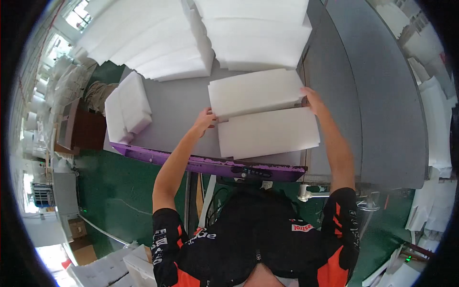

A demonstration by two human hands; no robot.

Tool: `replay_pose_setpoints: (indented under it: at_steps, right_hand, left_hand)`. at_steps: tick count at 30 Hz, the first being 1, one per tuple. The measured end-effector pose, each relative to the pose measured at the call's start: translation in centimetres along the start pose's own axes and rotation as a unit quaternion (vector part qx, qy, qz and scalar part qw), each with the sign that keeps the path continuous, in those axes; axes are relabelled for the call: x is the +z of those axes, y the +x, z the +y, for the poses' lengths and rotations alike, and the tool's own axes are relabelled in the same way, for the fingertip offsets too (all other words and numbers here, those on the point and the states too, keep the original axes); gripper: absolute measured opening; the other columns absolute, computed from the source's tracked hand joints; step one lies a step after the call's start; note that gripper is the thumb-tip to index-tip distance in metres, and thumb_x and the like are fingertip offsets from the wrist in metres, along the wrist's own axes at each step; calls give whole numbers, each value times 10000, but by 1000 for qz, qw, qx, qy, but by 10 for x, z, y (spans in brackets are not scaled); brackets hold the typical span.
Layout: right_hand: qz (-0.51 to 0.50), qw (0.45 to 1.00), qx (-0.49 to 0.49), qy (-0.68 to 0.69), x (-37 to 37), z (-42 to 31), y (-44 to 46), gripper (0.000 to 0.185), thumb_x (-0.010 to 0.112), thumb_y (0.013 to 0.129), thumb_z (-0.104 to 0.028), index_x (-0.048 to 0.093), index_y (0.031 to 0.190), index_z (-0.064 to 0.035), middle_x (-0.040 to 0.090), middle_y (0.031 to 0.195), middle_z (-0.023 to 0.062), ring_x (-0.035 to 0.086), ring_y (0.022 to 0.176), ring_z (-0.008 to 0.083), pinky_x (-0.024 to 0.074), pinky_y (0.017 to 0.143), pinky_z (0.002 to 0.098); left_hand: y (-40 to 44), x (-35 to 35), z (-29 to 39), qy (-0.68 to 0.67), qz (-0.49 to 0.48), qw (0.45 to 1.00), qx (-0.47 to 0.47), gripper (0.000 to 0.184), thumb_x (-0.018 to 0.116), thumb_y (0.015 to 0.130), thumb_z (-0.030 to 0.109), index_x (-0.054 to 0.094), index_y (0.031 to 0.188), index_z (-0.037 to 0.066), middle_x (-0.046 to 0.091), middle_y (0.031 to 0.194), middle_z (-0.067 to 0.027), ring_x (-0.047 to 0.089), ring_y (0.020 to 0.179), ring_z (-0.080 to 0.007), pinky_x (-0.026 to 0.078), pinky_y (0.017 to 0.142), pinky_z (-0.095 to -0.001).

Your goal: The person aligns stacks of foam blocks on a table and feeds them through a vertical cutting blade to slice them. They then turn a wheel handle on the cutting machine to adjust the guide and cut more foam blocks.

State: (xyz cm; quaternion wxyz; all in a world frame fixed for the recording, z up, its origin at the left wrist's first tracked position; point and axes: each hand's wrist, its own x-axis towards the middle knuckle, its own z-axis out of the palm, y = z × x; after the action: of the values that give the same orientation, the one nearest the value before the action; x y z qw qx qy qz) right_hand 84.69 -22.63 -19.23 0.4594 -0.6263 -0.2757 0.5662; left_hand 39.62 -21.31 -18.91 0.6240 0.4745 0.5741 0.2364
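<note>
1. Left hand (pixel 205 120) and right hand (pixel 311 99) touch the far block's (pixel 258 92) ends; I cannot tell whether they grasp it.
2. It lies between them, probably steadied endwise beside the near block (pixel 268 133).
3. Its long axis runs hand to hand.
4. Beyond both: stacks (pixel 256 43) on the surface (pixel 174 100).

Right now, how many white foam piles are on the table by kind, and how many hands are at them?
Low bundles by the hands (farther bundle, nearer bundle): 2
Tall stacks behind (left stack, right stack): 2
Pile at the left end: 1
Hands (left hand, right hand): 2
Total: 7
</note>
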Motion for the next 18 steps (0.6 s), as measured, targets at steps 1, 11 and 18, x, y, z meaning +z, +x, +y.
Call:
replay_pose_setpoints:
  at_steps: [1, 11, 18]
  right_hand:
    - [3, 1000, 0, -1, -2, 0, -4, 480, 576, 841, -310, 526, 1231, -35, 588, 1102, 121, 546, 923, 213, 428, 804, 300]
    - [-74, 992, -98, -8, 0, -2, -48, 440, 592, 864, -271, 529, 1238, -50, 568, 1167, 68, 526, 1019, 179, 421, 847, 297]
    - [-57, 953, -239, -176, 25, 18, -13, 422, 614, 847, -368, 601, 1136, -60, 638, 1051, 36, 572, 923, 141, 437, 786, 272]
  left_hand:
    - [5, -1, -2, -1, -3, 1000, 0, 504, 528, 856, 184, 400, 1301, -16, 477, 1196, -192, 491, 1055, -250, 461, 820, -411]
    - [-30, -24, 74, -230, -41, 952, 199, 596, 519, 819, 132, 338, 1383, 72, 429, 1283, -154, 462, 1065, -246, 436, 837, -379]
    - [-122, 12, 219, -28, 127, 888, 440, 688, 695, 723, 20, 417, 1347, 97, 444, 1287, -144, 414, 1191, -271, 408, 959, -381]
